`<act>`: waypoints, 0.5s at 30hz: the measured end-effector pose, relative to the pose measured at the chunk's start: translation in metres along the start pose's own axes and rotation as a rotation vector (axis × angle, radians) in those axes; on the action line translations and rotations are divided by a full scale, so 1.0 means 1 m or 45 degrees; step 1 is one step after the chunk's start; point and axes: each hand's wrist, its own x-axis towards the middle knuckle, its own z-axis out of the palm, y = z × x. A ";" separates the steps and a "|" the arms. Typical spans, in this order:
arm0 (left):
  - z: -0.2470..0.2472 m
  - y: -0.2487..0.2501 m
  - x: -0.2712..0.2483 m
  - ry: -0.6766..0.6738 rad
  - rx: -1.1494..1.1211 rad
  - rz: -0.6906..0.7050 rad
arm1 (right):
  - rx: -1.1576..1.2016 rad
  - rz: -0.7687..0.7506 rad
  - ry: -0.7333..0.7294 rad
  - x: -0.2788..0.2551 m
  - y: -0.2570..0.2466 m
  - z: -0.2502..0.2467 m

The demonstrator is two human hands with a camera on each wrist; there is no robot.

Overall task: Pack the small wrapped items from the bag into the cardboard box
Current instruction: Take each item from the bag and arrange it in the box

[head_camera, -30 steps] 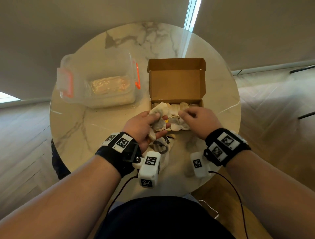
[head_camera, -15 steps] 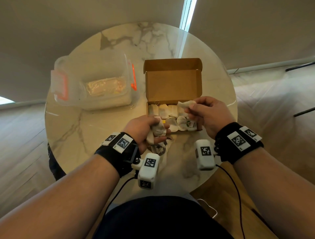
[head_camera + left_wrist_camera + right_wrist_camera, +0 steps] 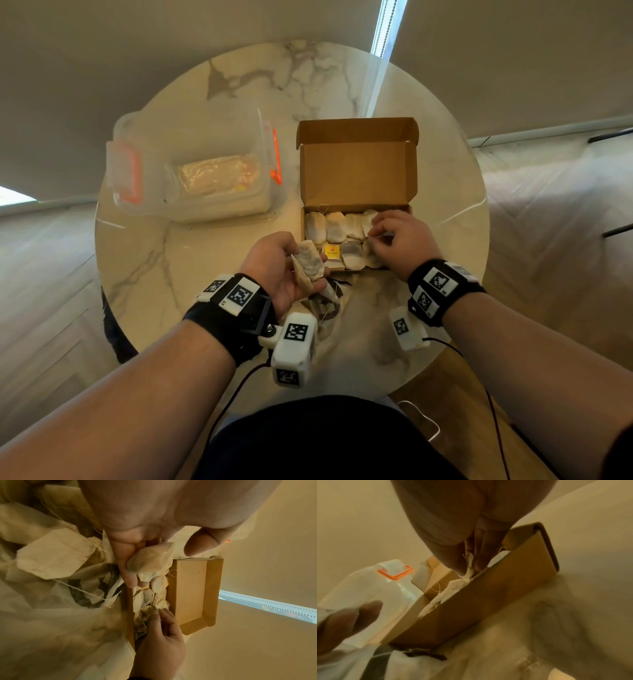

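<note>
An open cardboard box point(image 3: 356, 178) stands mid-table, its lid upright at the back. Several tea bags point(image 3: 334, 226) lie in rows inside it, one with a yellow tag point(image 3: 332, 251). My left hand point(image 3: 308, 262) is just left of the box's near corner and holds a couple of tea bags point(image 3: 150, 561) in curled fingers. My right hand point(image 3: 376, 233) reaches into the box's right end and pinches a tea bag point(image 3: 469, 569) between thumb and fingers. The clear plastic bag point(image 3: 329, 303) lies under my left hand, with more tea bags point(image 3: 51, 554) in it.
A clear plastic container point(image 3: 191, 171) with orange latches stands left of the box and holds a wrapped pack. The round marble table point(image 3: 154, 274) ends close to my body. Wooden floor lies on both sides.
My right hand has carried a tea bag from beside my left hand to the box's right end and lowered it inside. My left hand stays in place with its tea bags.
</note>
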 end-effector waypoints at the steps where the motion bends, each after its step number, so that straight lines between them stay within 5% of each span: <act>1: 0.000 0.000 0.000 0.007 0.010 -0.002 | -0.032 0.000 -0.038 0.001 0.000 0.002; 15: 0.002 -0.004 -0.002 0.075 -0.011 0.099 | -0.440 0.024 -0.166 0.009 -0.015 0.006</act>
